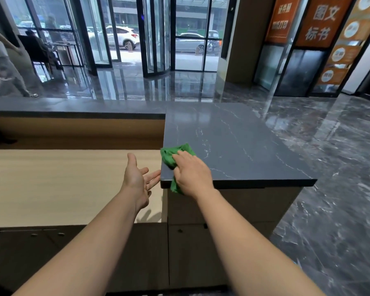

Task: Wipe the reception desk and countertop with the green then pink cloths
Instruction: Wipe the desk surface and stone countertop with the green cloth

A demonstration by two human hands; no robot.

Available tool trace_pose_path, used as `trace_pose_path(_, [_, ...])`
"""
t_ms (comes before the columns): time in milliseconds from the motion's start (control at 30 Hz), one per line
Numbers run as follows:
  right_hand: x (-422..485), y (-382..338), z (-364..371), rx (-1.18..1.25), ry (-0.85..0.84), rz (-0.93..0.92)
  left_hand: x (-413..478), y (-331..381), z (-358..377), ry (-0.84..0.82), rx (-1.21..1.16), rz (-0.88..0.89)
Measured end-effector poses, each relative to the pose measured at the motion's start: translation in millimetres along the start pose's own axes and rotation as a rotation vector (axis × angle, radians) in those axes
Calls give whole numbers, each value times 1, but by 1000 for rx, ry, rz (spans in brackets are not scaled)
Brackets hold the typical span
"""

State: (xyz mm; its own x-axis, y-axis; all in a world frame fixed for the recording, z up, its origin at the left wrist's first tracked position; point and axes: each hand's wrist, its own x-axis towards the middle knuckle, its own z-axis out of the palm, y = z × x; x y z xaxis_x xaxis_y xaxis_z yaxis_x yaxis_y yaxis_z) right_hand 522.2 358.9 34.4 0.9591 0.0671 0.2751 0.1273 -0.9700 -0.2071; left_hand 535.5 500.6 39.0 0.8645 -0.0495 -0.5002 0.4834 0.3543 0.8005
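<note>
My right hand (191, 174) presses a crumpled green cloth (171, 155) onto the near left corner of the dark marble countertop (233, 142). Part of the cloth hangs over the counter's front edge below my wrist. My left hand (137, 178) hovers open, palm turned right, fingers spread, just left of the counter's corner and above the light wooden desk (62, 184). It holds nothing. No pink cloth is in view.
A raised dark ledge (73, 106) runs along the back of the wooden desk. Drawers and cabinet fronts (179, 253) sit below. Glossy marble floor (329, 167) lies right and beyond. A person (6, 69) walks at far left near glass doors.
</note>
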Motion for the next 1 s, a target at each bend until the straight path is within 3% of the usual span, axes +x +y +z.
trace_pose_path(333, [-26,98,-36,23,-34,358,-16,-1,-1,24,-36,39])
trace_pose_path(600, [-8,44,-22,42,86,580,-22,-5,-16,-47,-9,34])
trace_pose_path(733, [4,-11,-3,90,81,511,-24,-5,-25,-97,32,15])
trace_pose_path(867, [10,-58,8,174,16,306,-22,-3,-36,-126,39,24])
trace_pose_path(1000, [7,-69,-4,255,-185,89,-19,1,-40,14,127,206])
